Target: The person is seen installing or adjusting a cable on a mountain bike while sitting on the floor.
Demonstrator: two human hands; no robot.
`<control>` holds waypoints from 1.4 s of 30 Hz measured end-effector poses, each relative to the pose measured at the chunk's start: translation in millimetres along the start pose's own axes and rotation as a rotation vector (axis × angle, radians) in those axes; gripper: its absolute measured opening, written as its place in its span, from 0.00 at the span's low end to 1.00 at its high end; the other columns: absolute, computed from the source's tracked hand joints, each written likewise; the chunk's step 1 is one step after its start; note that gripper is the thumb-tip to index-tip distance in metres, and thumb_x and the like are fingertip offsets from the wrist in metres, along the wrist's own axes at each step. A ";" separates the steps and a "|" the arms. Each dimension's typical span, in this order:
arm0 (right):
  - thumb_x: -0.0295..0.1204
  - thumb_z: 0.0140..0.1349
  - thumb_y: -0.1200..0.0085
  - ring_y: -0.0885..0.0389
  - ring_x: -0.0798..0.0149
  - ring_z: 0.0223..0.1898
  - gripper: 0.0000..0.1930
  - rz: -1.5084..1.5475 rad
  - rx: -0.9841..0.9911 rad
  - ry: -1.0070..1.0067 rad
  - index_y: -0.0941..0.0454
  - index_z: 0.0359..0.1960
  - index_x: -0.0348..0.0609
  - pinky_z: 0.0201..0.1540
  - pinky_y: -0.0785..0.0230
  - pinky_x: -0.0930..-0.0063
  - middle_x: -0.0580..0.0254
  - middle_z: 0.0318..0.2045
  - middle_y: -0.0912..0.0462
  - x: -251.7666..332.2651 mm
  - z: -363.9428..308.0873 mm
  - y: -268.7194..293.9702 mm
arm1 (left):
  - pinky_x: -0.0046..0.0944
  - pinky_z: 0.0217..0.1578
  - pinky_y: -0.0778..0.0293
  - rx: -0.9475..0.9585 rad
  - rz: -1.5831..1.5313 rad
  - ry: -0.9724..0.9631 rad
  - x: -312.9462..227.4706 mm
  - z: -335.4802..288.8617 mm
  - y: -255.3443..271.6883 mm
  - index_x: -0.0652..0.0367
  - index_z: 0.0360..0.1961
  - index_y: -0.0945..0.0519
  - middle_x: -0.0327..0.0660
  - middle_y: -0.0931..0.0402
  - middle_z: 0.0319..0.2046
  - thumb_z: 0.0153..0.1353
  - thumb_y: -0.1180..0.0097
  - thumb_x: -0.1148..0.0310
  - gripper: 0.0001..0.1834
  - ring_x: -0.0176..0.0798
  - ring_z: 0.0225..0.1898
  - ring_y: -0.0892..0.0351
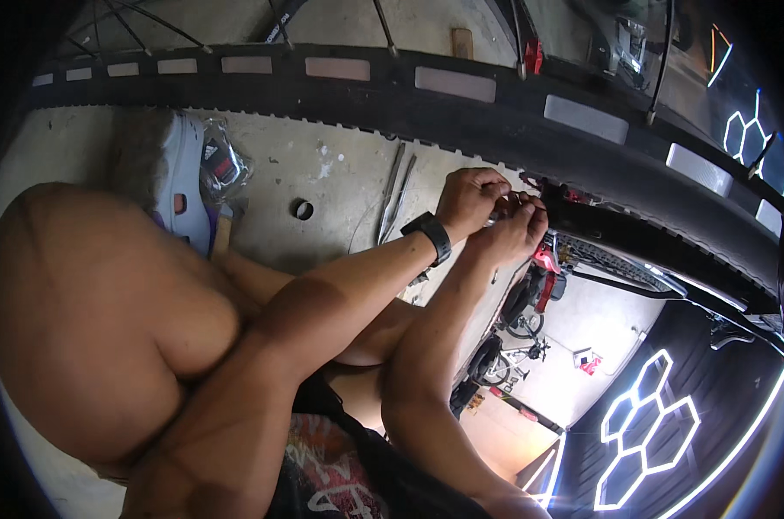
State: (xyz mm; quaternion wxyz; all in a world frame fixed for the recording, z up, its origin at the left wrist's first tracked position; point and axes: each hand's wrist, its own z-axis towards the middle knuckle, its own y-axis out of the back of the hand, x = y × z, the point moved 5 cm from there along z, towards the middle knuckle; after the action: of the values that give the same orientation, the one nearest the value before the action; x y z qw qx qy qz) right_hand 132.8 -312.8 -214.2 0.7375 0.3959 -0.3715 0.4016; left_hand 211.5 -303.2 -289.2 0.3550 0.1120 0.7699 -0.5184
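Note:
My left hand [468, 204], with a black watch [428, 238] on its wrist, is closed with its fingertips pinched together. Right beside it, my right hand [516, 235] has its fingers curled in, almost touching the left fingertips. Whatever lies between the fingers is too small and covered to make out. Both hands are just below a bicycle wheel [357, 93] with a black rim, pale rectangular cutouts and a knobby tyre. A black bicycle tube [604, 227] runs off to the right from my fingertips. Small red parts show behind the hands.
On the concrete floor lie a black ring [302, 208], two thin metal rods [397, 195] and a clear plastic packet [223, 164]. A pale shoe [182, 177] stands by my bent knee [106, 303]. Further off are another bicycle [506, 359] and glowing hexagon lights [647, 424].

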 end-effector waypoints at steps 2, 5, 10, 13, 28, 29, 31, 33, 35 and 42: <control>0.22 0.74 0.55 0.20 0.66 0.36 0.05 -0.089 0.016 -0.015 0.25 0.42 0.37 0.37 0.23 0.72 0.58 0.36 0.19 -12.2 -4.6 -10.8 | 0.40 0.36 0.18 0.008 -0.014 0.018 16.9 5.3 9.5 0.66 0.31 0.14 0.47 0.13 0.29 0.63 0.39 0.73 0.07 0.42 0.32 0.11; 0.21 0.73 0.52 0.20 0.65 0.35 0.03 -0.035 0.057 -0.098 0.26 0.39 0.37 0.36 0.25 0.74 0.59 0.36 0.19 -50.1 -10.2 -12.6 | 0.39 0.36 0.19 -0.034 0.092 0.008 36.8 9.0 22.9 0.65 0.33 0.12 0.48 0.13 0.30 0.63 0.38 0.70 0.08 0.41 0.33 0.11; 0.21 0.73 0.53 0.20 0.65 0.35 0.02 0.161 0.124 -0.024 0.27 0.43 0.37 0.36 0.24 0.73 0.57 0.36 0.19 -59.3 -0.4 -2.3 | 0.39 0.37 0.20 -0.006 0.008 0.095 44.4 7.7 19.2 0.64 0.32 0.13 0.49 0.13 0.30 0.64 0.41 0.69 0.09 0.43 0.32 0.12; 0.20 0.73 0.54 0.19 0.65 0.35 0.04 -0.099 0.123 -0.189 0.26 0.41 0.37 0.37 0.24 0.72 0.57 0.36 0.18 -90.0 -19.3 -17.5 | 0.40 0.36 0.19 -0.127 0.024 0.163 79.1 12.2 47.1 0.65 0.32 0.13 0.48 0.13 0.29 0.64 0.41 0.69 0.10 0.42 0.32 0.12; 0.27 0.75 0.56 0.12 0.60 0.43 0.08 -0.244 0.323 -0.277 0.23 0.45 0.41 0.46 0.24 0.64 0.55 0.39 0.12 -81.2 -38.9 -47.6 | 0.48 0.40 0.19 -0.425 0.283 0.102 80.3 35.7 96.8 0.65 0.42 0.17 0.50 0.14 0.37 0.67 0.42 0.69 0.10 0.53 0.37 0.13; 0.29 0.77 0.56 0.12 0.59 0.42 0.09 -0.273 0.348 -0.249 0.24 0.45 0.40 0.45 0.23 0.64 0.54 0.38 0.11 -77.3 -42.8 -52.7 | 0.51 0.47 0.20 -0.409 0.734 -0.149 65.7 37.6 97.2 0.62 0.49 0.18 0.49 0.14 0.42 0.68 0.42 0.65 0.14 0.57 0.45 0.15; 0.31 0.78 0.57 0.11 0.58 0.42 0.10 -0.223 0.336 -0.243 0.24 0.46 0.39 0.43 0.21 0.63 0.53 0.39 0.12 -75.7 -40.0 -50.0 | 0.53 0.52 0.24 -0.425 0.690 -0.121 57.2 38.1 92.1 0.61 0.49 0.17 0.50 0.14 0.45 0.66 0.41 0.65 0.15 0.59 0.49 0.17; 0.32 0.79 0.58 0.11 0.57 0.41 0.11 -0.177 0.320 -0.230 0.24 0.46 0.38 0.42 0.19 0.62 0.53 0.40 0.12 -72.1 -31.8 -44.1 | 0.54 0.56 0.28 -0.436 0.640 -0.093 47.0 37.6 85.6 0.61 0.49 0.16 0.50 0.15 0.48 0.65 0.39 0.64 0.16 0.61 0.53 0.20; 0.34 0.79 0.59 0.12 0.57 0.40 0.13 -0.095 0.193 -0.278 0.25 0.47 0.38 0.40 0.18 0.60 0.53 0.40 0.13 -65.7 -27.7 -39.7 | 0.48 0.44 0.18 -0.494 0.754 -0.297 36.1 33.4 89.7 0.63 0.37 0.14 0.52 0.13 0.31 0.63 0.43 0.71 0.08 0.55 0.39 0.12; 0.36 0.79 0.59 0.13 0.57 0.42 0.12 0.028 0.205 -0.318 0.27 0.45 0.42 0.43 0.20 0.60 0.54 0.41 0.15 -51.1 -26.1 -39.4 | 0.34 0.35 0.16 -0.228 0.006 0.112 49.1 22.8 88.7 0.73 0.34 0.18 0.52 0.13 0.32 0.64 0.47 0.75 0.10 0.38 0.36 0.10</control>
State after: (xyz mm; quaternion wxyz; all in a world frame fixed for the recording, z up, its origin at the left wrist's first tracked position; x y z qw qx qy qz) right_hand 153.3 -319.3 -280.4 0.6198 0.5223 -0.4457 0.3800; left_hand 233.7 -294.0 -390.3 0.3234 0.1021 0.8422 -0.4193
